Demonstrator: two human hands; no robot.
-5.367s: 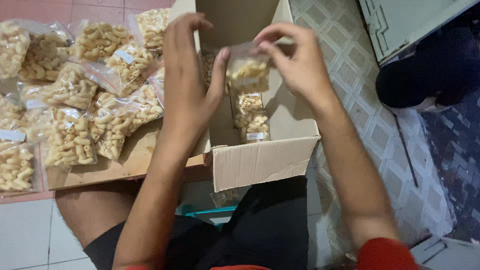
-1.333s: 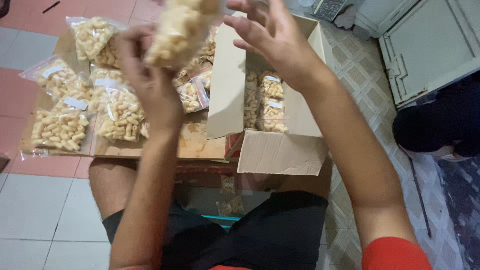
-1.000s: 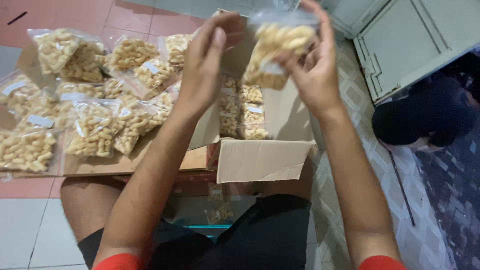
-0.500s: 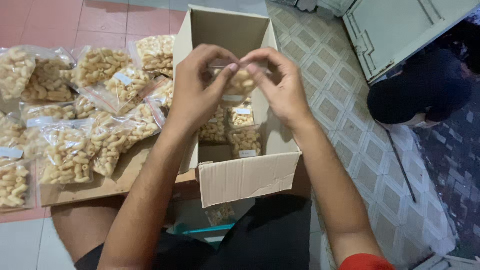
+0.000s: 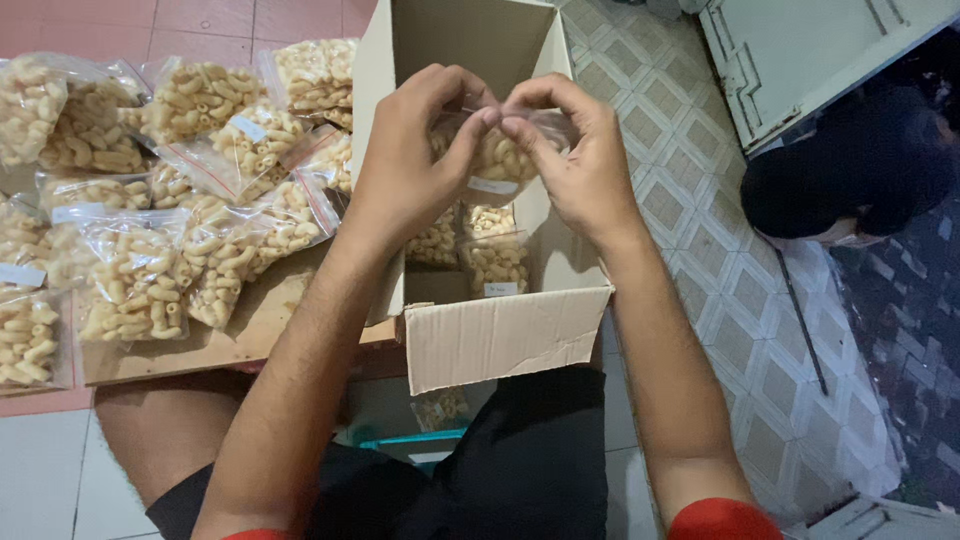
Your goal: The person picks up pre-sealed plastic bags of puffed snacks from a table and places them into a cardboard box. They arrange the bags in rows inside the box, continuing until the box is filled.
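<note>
Far left, a pile of clear snack bags (image 5: 150, 200) of pale curly crackers lay on a flattened cardboard sheet (image 5: 260, 325) over the red tile floor (image 5: 200, 15); each bag had a small white label.

Next, the left hand (image 5: 415, 150) was up over the open cardboard box (image 5: 500, 335), thumb & forefinger pinched on the top edge of one clear snack bag (image 5: 497, 160). That bag hung between both hands, above the box opening, not resting on anything. More bags inside the box (image 5: 480, 250) stood packed w/ labels facing front.

The right hand (image 5: 570, 155) mirrored the left, fingertips clamped on the same top edge, the two thumbs nearly touching at mid-seam.

To do this well, I'd judge: pinch from centre outward so the closure shuts evenly, keep the crackers below the edge, squeeze excess air out w/o crushing anything, & keep the label facing front like the others.

Far right, patterned grey tiles (image 5: 740, 300), a pale door (image 5: 800, 50) & another person's dark-clothed form (image 5: 850, 180), well apart from the hands.
</note>
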